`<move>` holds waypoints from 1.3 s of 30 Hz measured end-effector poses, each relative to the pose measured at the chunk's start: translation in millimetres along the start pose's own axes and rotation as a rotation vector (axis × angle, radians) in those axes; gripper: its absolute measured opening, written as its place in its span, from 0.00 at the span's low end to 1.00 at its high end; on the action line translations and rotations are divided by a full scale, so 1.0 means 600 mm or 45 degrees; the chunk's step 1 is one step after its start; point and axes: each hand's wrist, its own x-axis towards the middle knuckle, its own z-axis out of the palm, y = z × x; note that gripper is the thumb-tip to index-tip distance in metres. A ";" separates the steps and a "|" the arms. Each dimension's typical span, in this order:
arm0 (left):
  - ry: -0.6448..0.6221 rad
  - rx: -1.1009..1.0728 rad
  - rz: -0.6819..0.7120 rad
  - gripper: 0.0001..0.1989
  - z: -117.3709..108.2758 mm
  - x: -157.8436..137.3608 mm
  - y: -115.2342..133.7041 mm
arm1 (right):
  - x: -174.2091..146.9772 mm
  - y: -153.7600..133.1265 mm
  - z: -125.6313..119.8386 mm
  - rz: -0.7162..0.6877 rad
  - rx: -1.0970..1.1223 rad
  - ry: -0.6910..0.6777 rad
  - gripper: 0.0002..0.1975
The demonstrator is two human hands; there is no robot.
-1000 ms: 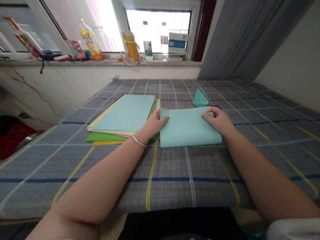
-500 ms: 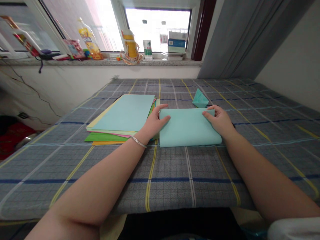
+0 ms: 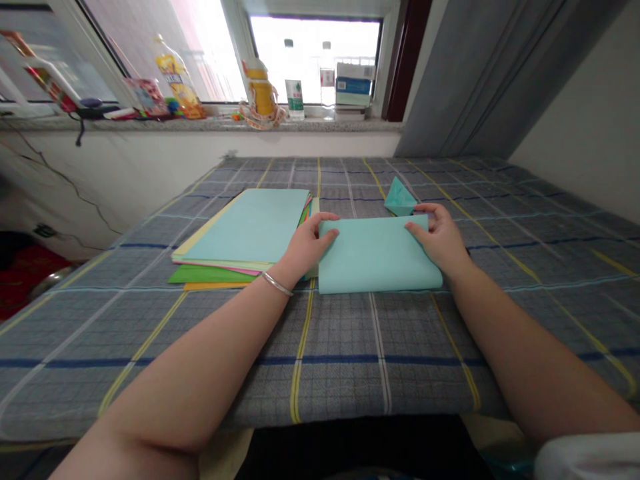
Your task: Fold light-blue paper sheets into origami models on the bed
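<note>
A light turquoise sheet of paper (image 3: 377,257) lies bent over toward me, its rounded fold along the near side. My left hand (image 3: 313,241) grips its upper left corner, thumb on top and fingers behind the far edge. At the upper right corner my right hand (image 3: 437,237) pinches the sheet in the same way, thumb on the face. Parts of the fingers of both hands are hidden behind the paper. Just beyond the right hand stands a small folded turquoise paper shape (image 3: 399,197), pointed at the top.
Left of my hands lies a stack of coloured paper (image 3: 250,223), pale blue on top. A checked grey cloth (image 3: 340,360) covers the surface. Bottles, a yellow flask (image 3: 261,90) and boxes (image 3: 354,87) line the windowsill; a grey curtain (image 3: 465,80) hangs at right.
My left fingers have shifted slightly down toward the sheet's far edge, and my right fingers have lifted a little. The folded sheet stays nearly in place.
</note>
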 end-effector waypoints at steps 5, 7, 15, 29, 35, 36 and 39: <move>0.002 0.053 0.043 0.15 -0.001 -0.001 0.004 | -0.003 -0.012 -0.004 -0.011 -0.033 -0.053 0.18; -0.003 0.054 0.055 0.15 -0.001 0.000 0.002 | -0.004 -0.016 -0.005 -0.018 -0.095 -0.031 0.15; -0.039 -0.016 0.020 0.14 -0.002 0.000 0.001 | -0.003 -0.017 -0.006 -0.043 -0.220 0.061 0.13; -0.037 0.012 0.022 0.17 -0.004 -0.002 0.008 | -0.001 -0.024 -0.004 -0.007 -0.214 0.102 0.13; 0.020 0.213 -0.051 0.13 -0.009 -0.004 0.011 | 0.004 -0.004 -0.004 -0.038 -0.325 0.036 0.13; 0.012 0.252 -0.054 0.13 -0.010 -0.003 0.010 | 0.004 -0.002 -0.003 -0.039 -0.357 0.029 0.13; -0.019 0.378 -0.054 0.13 -0.012 0.000 0.004 | 0.006 0.004 -0.001 -0.022 -0.425 -0.016 0.14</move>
